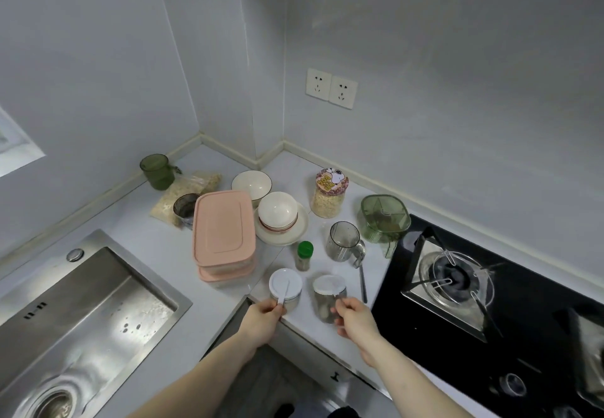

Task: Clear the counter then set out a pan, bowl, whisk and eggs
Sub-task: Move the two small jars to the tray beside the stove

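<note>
the head view looks down at a corner of a kitchen counter (157,254). nearest to the camera, the left hand (264,316) has its fingers curled around the lower side of a small jar with a white lid (285,288); a white spoon handle (283,293) lies over that lid. the right hand (354,316) grips a second jar with a white lid (328,296), just beside the first one, near the front edge of the counter. a metal spoon (362,282) lies to the right of this jar. on the left is a steel sink (65,313), on the right a black gas stove (474,290).

a little farther stands a small bottle with a green cap (304,255), and beside it a clear mug (343,241). two pink boxes (224,234) are stacked between the sink and the jars. behind the bottle, a white bowl (277,211) sits on a plate (302,229), and another bowl (251,183) with a dark rim stands behind it, touching or almost touching the pink lid. to the right there is a jar of cereal with a cartoon lid (330,195) and a green container (384,216) at the edge of the stove.

farthest, near the wall, a green cup (157,170), a bag of oats (183,195) and a dark glass (184,208). two sockets (330,88) are on the wall. i see no pan, whisk or eggs on the counter.
</note>
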Motion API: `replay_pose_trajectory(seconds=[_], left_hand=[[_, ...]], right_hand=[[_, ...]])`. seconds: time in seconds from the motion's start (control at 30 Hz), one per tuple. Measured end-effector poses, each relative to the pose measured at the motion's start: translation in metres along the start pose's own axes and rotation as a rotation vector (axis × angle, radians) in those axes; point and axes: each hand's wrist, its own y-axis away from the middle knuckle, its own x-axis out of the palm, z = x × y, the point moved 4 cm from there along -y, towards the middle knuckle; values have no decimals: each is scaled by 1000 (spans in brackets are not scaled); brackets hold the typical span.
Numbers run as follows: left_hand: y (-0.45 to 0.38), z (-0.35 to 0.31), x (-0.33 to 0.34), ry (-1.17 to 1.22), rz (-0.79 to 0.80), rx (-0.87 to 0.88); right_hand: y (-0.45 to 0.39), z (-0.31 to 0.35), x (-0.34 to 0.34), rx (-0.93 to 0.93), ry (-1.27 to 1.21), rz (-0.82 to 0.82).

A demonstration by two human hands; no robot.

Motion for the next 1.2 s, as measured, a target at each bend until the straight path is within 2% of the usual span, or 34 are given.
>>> replay_pose_trajectory(seconds=[0.27,0.5,0.67,0.93,1.2], left_hand=[[40,-10,17,75,138,72],[96,-49,58,-79,246,219],[132,-83,99,-166,308,316],[218,-100,205,-279,468,477],[338,-64,340,-297,638,528]], right_hand=[[50,-13,-45,-86,-269,-144],[102,-29,-92,-143,-446,-245],[144,-35,-134,-239,-466,-326],[246,-91,-238,-352,-494,-523],[367,-204,-368,-371,-515,-725]])
